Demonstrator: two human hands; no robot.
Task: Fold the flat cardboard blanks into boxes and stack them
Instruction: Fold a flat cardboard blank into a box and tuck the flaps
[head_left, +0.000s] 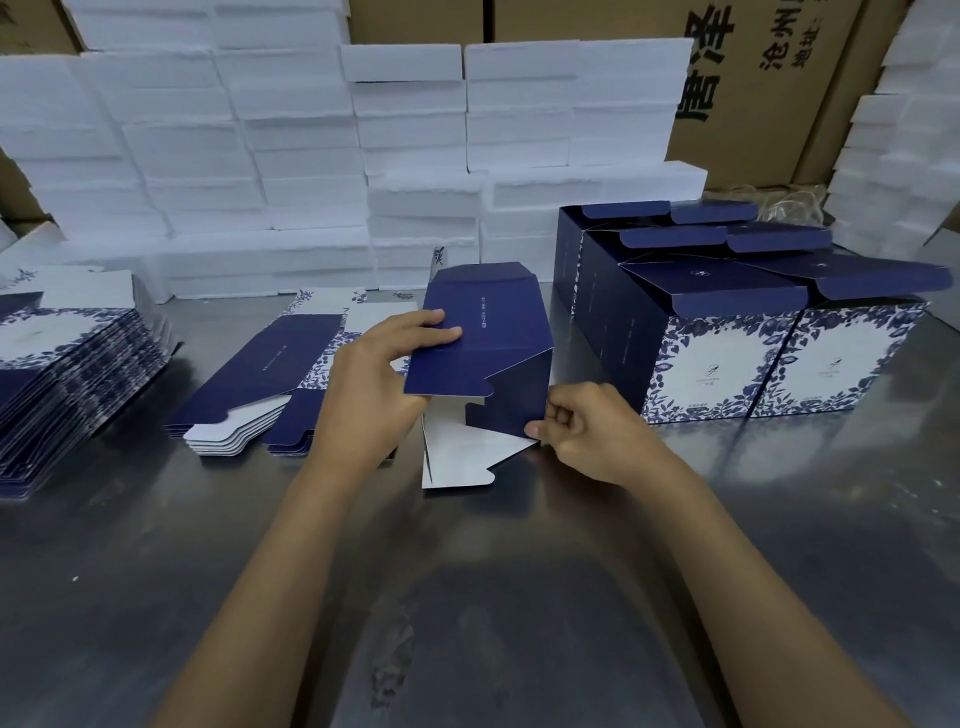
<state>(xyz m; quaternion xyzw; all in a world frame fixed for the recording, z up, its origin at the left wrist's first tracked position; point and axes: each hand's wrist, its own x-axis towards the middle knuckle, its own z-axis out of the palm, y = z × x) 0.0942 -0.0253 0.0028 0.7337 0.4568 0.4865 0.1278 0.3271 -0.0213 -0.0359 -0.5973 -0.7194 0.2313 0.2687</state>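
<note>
A navy-blue cardboard blank (485, 343), partly opened up, stands on the steel table in the middle of the head view. Its white inner flaps (457, 457) splay out at the near end. My left hand (379, 384) grips the blank's left edge, fingers lying on the top panel and thumb below. My right hand (587, 431) pinches the lower right corner of its side panel. Folded boxes (727, 358) in navy with blue floral fronts stand grouped to the right, lids up. Flat blanks lie in a short stack (260, 384) just left of my hands.
A taller pile of flat blanks (72, 379) sits at the table's left edge. White foam blocks (311, 156) are stacked like a wall behind the table, with brown cartons (769, 78) behind them. Bare steel table (467, 597) lies in front of me.
</note>
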